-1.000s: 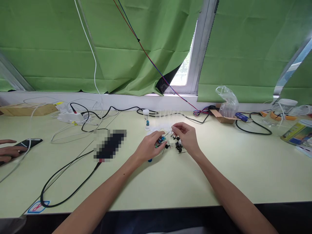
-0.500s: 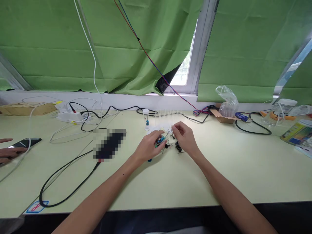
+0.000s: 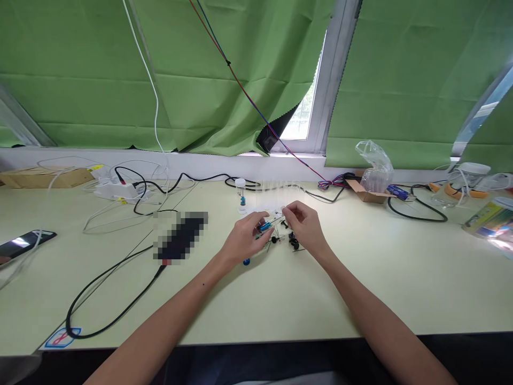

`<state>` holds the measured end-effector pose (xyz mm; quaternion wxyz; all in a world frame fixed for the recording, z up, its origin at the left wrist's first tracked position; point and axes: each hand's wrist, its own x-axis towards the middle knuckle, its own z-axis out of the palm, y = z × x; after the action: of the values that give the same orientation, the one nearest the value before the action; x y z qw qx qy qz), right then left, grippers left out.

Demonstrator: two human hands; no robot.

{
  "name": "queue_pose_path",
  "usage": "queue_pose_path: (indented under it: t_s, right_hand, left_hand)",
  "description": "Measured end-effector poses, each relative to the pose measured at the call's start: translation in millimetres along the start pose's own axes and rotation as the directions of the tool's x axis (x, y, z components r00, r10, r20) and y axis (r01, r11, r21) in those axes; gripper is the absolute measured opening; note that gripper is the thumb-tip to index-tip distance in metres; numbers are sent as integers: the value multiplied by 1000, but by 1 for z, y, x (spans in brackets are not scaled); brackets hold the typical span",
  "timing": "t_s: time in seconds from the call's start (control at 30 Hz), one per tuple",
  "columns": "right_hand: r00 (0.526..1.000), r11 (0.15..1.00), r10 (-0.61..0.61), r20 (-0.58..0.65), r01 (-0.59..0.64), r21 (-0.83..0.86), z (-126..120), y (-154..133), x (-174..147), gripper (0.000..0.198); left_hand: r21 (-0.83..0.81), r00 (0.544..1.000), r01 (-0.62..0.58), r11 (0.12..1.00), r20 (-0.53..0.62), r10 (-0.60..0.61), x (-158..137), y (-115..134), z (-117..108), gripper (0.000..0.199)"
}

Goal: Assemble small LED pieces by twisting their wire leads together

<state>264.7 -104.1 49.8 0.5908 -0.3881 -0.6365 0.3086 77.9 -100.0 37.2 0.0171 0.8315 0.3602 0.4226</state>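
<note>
My left hand (image 3: 245,233) is closed around a small blue and green part (image 3: 264,227), its thumb and fingers on either side. A thin, light-coloured rod reaches from that part toward my right hand (image 3: 301,222), whose thumb and forefinger are pinched at its far end; what exactly sits between those fingertips is too small to make out. Below and between the hands lie small black wheel-like parts (image 3: 294,241) and thin metal pins. A round blue piece (image 3: 246,262) rests on the table under my left wrist.
Behind the hands stands a small clear bottle with a white cap (image 3: 240,187). A black cable (image 3: 116,321) loops left of my forearm, joined to a blurred dark device (image 3: 182,238). At right are an open cardboard box (image 3: 366,193) and a labelled jar (image 3: 487,216). Another person's phone (image 3: 28,243) is at far left.
Both my hands stay nearly in place, with a slight shift of the blue part in my left fingers. The other person's hand and phone at far left have moved left.
</note>
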Motion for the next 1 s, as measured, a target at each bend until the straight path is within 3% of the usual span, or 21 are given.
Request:
queue_pose_path:
  t_s: [1.0]
  right_hand:
    - [999, 998, 32, 19, -31, -46, -1, 3, 1, 27]
  left_hand:
    - [38, 998, -50, 998, -31, 52, -1, -2, 2, 28]
